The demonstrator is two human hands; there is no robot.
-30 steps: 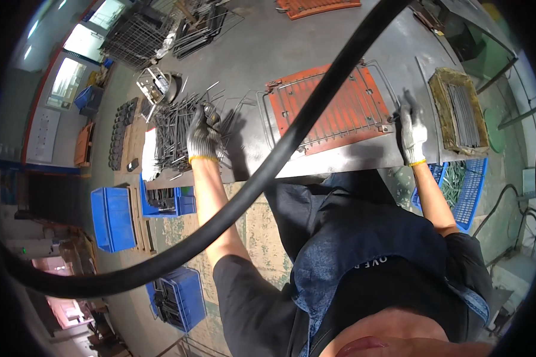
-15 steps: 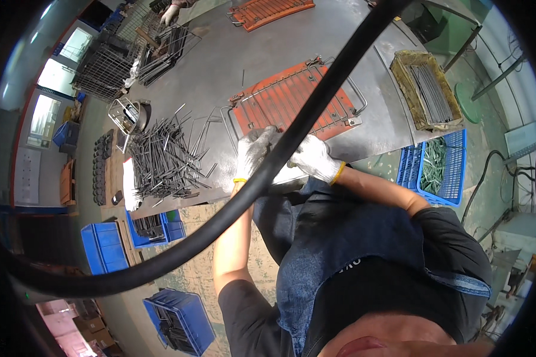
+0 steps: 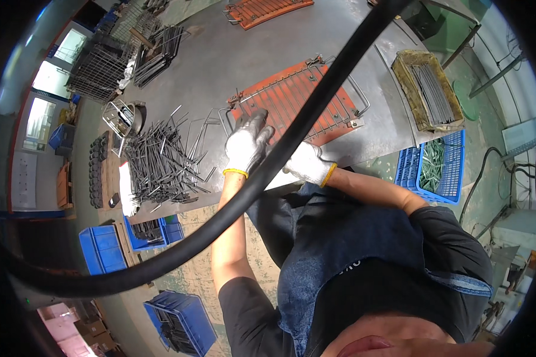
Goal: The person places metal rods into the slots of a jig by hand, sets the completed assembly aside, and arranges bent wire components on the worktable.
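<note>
Beneath the left fingers lies the near-left portion of the orange fixture. Left hand: back upward, fingers bent; grip cannot be determined. Beside it, the right hand angles inward, its fingers concealed behind the black hose. Left of both: loose rods, on the desk.

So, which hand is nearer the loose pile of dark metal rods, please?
Left: the white-gloved left hand is right of the rod pile, apart from it; the right hand is farther right.

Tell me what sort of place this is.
Probably a metalworking shop: an orange slatted fixture and a heap of loose dark rods lie on a grey workbench.
</note>
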